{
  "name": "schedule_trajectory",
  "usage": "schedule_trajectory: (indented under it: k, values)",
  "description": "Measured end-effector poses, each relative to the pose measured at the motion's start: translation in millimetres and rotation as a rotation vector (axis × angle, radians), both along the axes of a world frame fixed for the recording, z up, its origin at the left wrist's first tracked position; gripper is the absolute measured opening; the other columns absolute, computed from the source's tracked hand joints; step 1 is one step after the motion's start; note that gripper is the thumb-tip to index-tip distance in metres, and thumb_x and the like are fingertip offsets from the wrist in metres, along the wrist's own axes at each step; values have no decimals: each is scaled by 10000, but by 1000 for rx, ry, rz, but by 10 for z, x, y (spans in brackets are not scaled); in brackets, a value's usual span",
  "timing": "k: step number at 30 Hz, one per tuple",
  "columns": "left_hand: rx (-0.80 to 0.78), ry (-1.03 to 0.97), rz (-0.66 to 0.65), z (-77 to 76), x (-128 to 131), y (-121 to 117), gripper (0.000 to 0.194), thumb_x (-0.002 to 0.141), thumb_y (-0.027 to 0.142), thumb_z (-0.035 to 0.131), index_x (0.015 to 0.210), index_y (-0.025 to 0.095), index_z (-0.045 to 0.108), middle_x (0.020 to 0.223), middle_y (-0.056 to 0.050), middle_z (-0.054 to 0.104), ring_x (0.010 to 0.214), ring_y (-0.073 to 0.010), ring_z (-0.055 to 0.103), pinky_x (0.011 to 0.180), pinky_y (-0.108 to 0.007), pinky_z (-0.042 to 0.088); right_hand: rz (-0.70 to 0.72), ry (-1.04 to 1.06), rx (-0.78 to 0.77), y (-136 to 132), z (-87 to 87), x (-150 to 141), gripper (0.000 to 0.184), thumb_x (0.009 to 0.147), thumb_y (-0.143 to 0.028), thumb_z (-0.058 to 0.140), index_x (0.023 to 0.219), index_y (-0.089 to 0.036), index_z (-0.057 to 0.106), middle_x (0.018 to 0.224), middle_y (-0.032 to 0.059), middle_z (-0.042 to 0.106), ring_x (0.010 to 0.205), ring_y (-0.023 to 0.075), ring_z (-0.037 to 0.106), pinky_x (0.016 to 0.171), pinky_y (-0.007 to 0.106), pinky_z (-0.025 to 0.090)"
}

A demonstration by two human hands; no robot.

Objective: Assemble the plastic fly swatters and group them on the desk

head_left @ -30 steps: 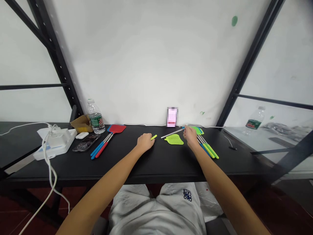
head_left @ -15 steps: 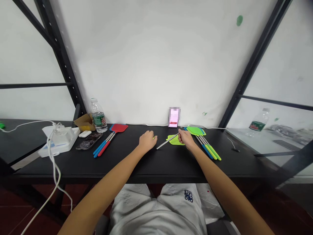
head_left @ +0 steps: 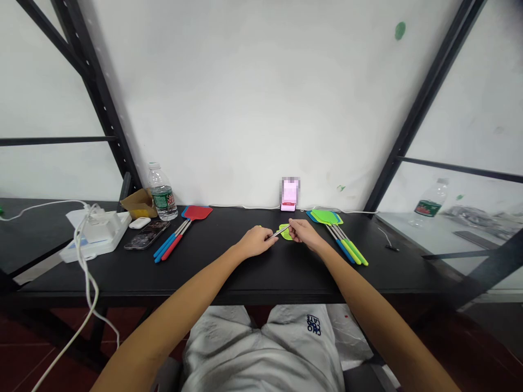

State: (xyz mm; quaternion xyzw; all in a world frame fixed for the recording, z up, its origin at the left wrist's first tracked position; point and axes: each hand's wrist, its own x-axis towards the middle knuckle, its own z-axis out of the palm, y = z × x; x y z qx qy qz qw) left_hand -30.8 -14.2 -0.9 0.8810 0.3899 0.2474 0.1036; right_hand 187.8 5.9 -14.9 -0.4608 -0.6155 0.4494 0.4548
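Note:
My left hand [head_left: 256, 242] is closed around what looks like a yellow-green handle [head_left: 260, 227]; only a sliver shows and the rest is hidden. A thin metal rod [head_left: 281, 231] runs between my hands, its left end at my left fingertips. My right hand [head_left: 301, 231] is closed in a pinch on the rod's right end. Below the rod, a yellow-green fly swatter head [head_left: 285, 234] lies on the black table [head_left: 261, 277], partly covered by my right hand.
Red and blue fly swatters [head_left: 199, 213] lie at left, green and blue ones [head_left: 329, 216] at right. A lit phone [head_left: 289, 196] leans on the wall. A water bottle [head_left: 162, 196], dark phone [head_left: 146, 235], cardboard box [head_left: 139, 204] and power strip [head_left: 96, 235] with cables stand far left.
My hands have come closer together. The rod's left end, free before, now meets my left fingertips. My right hand has shifted left, still holding the rod.

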Motion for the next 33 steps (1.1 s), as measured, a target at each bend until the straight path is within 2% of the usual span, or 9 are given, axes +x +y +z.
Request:
schedule_trajectory:
  k: [8,23,33]
  values:
    - [6,-52,5,-34,-5,50,415,932,473,452,691,180,620,610,6,575,556,-116,458,574,-251,284,-72,58,5,2,53,17,476,815,-616,587,628,-199,455,464,-24,463,380,78,375,366,201,252]
    - [21,-107,0,16,-3,76,400,925,467,464,717,173,638,592,15,547,552,-106,441,558,-240,271,-72,169,64,8,113,4,500,792,-581,642,583,-215,372,448,-58,342,383,56,286,370,202,196]
    - [27,-110,0,45,9,81,387,924,451,467,727,176,654,601,10,565,566,-114,460,568,-243,290,-86,186,69,3,156,1,498,812,-555,640,586,-216,354,467,-68,316,383,49,280,364,201,195]
